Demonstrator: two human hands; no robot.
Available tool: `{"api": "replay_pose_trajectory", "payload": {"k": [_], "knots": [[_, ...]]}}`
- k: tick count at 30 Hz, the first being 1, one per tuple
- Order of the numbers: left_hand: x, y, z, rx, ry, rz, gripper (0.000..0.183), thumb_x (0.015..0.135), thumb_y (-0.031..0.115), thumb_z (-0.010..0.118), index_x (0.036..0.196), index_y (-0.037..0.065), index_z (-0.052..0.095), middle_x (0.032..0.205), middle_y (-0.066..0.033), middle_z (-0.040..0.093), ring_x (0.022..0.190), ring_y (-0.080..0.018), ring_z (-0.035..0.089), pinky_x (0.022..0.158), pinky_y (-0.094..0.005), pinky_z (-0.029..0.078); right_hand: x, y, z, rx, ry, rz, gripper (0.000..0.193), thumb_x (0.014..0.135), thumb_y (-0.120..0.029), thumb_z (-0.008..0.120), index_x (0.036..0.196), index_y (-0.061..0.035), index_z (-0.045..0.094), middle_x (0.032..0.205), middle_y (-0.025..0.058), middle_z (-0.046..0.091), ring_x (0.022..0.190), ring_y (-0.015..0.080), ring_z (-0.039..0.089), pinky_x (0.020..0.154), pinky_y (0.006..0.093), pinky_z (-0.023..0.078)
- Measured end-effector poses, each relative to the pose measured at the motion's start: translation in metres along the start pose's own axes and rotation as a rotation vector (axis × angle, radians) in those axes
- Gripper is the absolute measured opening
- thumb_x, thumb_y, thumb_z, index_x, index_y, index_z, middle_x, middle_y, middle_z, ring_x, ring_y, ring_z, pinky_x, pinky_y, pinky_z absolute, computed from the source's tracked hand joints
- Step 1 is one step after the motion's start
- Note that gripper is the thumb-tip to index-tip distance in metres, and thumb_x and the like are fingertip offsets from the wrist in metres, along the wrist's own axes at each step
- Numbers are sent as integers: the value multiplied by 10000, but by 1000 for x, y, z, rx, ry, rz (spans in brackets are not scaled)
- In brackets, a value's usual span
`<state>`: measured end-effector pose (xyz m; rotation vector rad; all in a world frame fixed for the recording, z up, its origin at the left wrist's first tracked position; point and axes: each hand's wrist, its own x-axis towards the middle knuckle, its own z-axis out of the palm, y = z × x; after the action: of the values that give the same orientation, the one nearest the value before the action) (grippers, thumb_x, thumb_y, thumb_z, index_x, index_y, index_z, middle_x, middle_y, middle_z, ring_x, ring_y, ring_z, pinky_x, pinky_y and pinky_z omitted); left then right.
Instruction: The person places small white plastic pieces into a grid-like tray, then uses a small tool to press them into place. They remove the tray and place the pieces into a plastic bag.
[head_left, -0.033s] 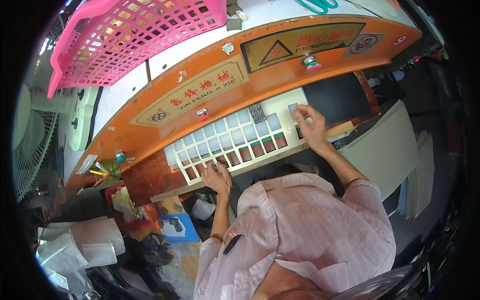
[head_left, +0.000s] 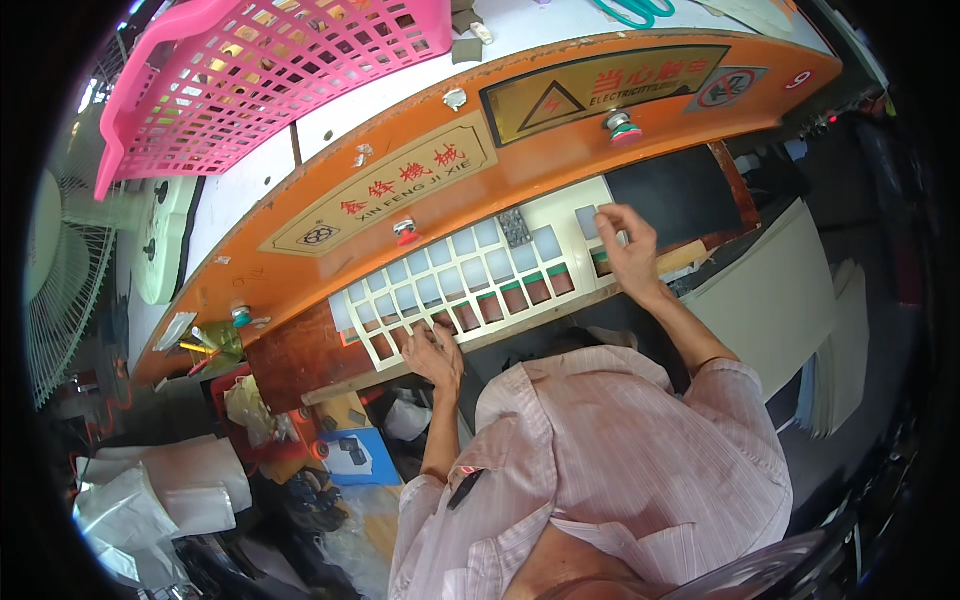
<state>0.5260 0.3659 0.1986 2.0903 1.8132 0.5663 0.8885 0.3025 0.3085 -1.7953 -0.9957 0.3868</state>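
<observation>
A cream frame (head_left: 385,363) with rows of rectangular windows lies along the bench front. Pale translucent panels (head_left: 428,290) fill the farther rows; through the nearest row I see reddish brown and some green. My left hand (head_left: 433,357) rests on the frame's near edge, left of its middle, fingers apart and holding nothing. At the frame's right end, my right hand (head_left: 628,246) has its fingers curled in a pinch, fingertips at the right edge of a small grey rectangle (head_left: 586,222). Whatever sits between those fingertips is too small to make out. A dark speckled block (head_left: 514,227) lies on the frame.
Behind the frame rises an orange machine front (head_left: 560,150) with push buttons (head_left: 622,128). A pink basket (head_left: 300,85) stands on top at the far left, near a fan (head_left: 75,270). A black panel (head_left: 670,195) lies right of the frame; large grey sheets (head_left: 770,300) stand farther right.
My right hand has shifted slightly to the right, uncovering more of the small grey rectangle, which stays in place. My left hand has not visibly moved.
</observation>
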Motion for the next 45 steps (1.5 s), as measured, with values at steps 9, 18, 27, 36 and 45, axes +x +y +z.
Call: {"api": "replay_pose_trajectory", "payload": {"k": [9, 18, 27, 36, 45], "knots": [[7, 5, -1, 24, 17, 3, 147, 903, 200, 659, 869, 58, 647, 680, -83, 582, 734, -305, 589, 843, -457, 430, 16, -27, 33, 73, -168, -133, 114, 947, -25, 695, 1048, 17, 661, 886, 87, 663, 760, 161, 621, 714, 294, 516], [3, -3, 6, 9, 19, -11, 219, 899, 261, 655, 928, 45, 682, 677, -91, 553, 745, -310, 573, 898, -461, 443, -4, -89, 172, 247, -441, -537, 139, 899, -137, 720, 910, -51, 611, 931, 119, 639, 888, 320, 649, 753, 425, 533], [-11, -15, 19, 37, 43, -19, 233, 901, 257, 656, 969, 37, 692, 662, -93, 536, 766, -294, 574, 950, -438, 425, -1, -85, 214, 96, -468, -192, 310, 930, -224, 751, 1081, 22, 638, 1018, 144, 704, 869, 294, 718, 746, 386, 569], [-18, -30, 35, 43, 93, 32, 244, 883, 208, 667, 1031, 20, 716, 692, -74, 579, 737, -278, 578, 878, -438, 435, 29, -87, 237, 309, -275, 257, 553, 876, -493, 788, 889, 54, 709, 719, 130, 728, 627, 179, 695, 624, 324, 566], [-20, -41, 43, 51, 41, 2, 241, 875, 207, 660, 1022, 23, 711, 694, -73, 578, 746, -278, 578, 889, -433, 423, 23, -101, 262, 968, -334, 599, 424, 940, -474, 711, 933, -51, 691, 776, 56, 695, 607, 134, 642, 551, 301, 485]]}}
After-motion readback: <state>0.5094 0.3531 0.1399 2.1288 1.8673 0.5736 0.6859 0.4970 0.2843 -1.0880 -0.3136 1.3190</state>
